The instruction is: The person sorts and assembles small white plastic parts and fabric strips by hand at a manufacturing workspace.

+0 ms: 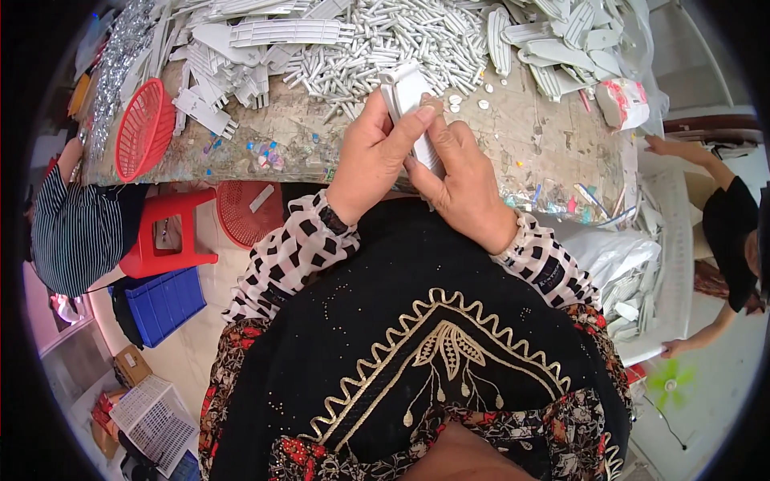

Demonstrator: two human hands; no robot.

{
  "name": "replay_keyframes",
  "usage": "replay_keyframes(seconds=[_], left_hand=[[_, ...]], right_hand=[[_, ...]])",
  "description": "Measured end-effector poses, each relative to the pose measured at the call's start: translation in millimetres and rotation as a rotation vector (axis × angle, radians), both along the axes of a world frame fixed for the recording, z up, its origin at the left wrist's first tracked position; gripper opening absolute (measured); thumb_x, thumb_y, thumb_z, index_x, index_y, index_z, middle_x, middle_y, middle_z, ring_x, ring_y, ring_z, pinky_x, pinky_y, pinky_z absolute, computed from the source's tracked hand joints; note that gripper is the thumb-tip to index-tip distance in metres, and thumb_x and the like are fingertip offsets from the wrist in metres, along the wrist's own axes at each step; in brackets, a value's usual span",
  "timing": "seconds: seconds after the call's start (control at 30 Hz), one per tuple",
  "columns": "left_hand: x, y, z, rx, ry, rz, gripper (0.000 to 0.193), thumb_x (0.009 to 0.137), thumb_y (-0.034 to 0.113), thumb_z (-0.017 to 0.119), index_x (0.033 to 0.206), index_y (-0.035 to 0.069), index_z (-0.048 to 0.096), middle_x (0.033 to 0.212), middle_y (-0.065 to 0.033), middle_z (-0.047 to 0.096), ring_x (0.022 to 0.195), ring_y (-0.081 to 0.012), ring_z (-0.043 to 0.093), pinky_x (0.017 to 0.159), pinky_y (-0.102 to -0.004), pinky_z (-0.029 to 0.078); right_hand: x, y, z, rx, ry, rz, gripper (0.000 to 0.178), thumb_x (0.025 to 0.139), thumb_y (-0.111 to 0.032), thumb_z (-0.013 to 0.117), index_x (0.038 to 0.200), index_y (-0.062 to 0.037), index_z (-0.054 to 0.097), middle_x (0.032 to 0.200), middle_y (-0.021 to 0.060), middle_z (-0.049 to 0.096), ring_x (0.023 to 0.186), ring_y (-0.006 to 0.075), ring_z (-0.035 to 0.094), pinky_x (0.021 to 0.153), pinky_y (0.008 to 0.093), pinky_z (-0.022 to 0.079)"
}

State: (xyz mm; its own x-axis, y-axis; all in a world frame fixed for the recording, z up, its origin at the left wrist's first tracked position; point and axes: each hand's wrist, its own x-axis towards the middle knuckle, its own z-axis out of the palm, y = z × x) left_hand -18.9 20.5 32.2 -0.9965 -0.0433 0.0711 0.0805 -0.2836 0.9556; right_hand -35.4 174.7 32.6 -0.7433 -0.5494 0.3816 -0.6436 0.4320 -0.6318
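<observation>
Both my hands meet over the table's front edge, holding a white plastic part (407,84) that stands tilted between them. My left hand (373,152) wraps its fingers round the part's left side, thumb across the front. On the right side, my right hand (465,176) grips it lower down, its fingertips near the left thumb. The fingers hide much of the part. Just beyond lies a heap of short white plastic pins (417,40). A few small white discs (455,103) rest to the right of the part.
Flat white plastic pieces (281,32) pile at the back left, curved ones (561,48) at the back right. A red basket (146,128) sits at the table's left edge. A person (726,232) at right holds a white crate (678,264); another person (68,228) is at left, near a red stool (164,232).
</observation>
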Motion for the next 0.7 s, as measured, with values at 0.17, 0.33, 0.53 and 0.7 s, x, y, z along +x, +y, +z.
replay_keyframes(seconds=[0.17, 0.33, 0.53, 0.7], left_hand=[[0, -22, 6, -0.184, -0.017, -0.027, 0.036, 0.099, 0.022, 0.051, 0.127, 0.000, 0.045, 0.111, -0.0108, 0.065, 0.100, -0.0145, 0.061, 0.085, -0.0274, 0.050], [12, -24, 15, -0.590, 0.038, -0.398, 0.031, 0.092, 0.027, 0.060, 0.110, 0.002, 0.054, 0.087, -0.0070, 0.062, 0.077, -0.0135, 0.057, 0.069, -0.0277, 0.047], [23, -14, 1, -0.542, -0.189, -0.508, 0.032, 0.090, 0.026, 0.066, 0.110, 0.004, 0.054, 0.087, -0.0017, 0.058, 0.077, -0.0083, 0.051, 0.066, -0.0248, 0.042], [27, -9, -4, -0.516, -0.041, -0.520, 0.032, 0.087, 0.025, 0.068, 0.108, 0.004, 0.058, 0.081, -0.0072, 0.060, 0.072, -0.0141, 0.054, 0.066, -0.0291, 0.044]], right_hand=[[-6, 13, 21, 0.038, 0.173, 0.025, 0.060, 0.085, -0.026, 0.069, 0.137, -0.0078, 0.047, 0.096, 0.0141, 0.052, 0.083, 0.0304, 0.056, 0.068, 0.0378, 0.049], [-17, 30, 32, -0.096, -0.032, 0.169, 0.027, 0.085, -0.015, 0.069, 0.107, -0.0015, 0.063, 0.093, 0.0099, 0.059, 0.085, 0.0258, 0.058, 0.071, 0.0327, 0.048], [-7, 46, 34, -0.151, -0.508, 0.159, 0.024, 0.085, -0.011, 0.069, 0.104, -0.0002, 0.062, 0.088, 0.0096, 0.060, 0.079, 0.0198, 0.058, 0.069, 0.0293, 0.046], [-3, 56, 29, -0.087, -0.474, 0.154, 0.022, 0.083, -0.009, 0.070, 0.101, 0.0003, 0.063, 0.087, 0.0077, 0.059, 0.079, 0.0170, 0.056, 0.071, 0.0287, 0.045]])
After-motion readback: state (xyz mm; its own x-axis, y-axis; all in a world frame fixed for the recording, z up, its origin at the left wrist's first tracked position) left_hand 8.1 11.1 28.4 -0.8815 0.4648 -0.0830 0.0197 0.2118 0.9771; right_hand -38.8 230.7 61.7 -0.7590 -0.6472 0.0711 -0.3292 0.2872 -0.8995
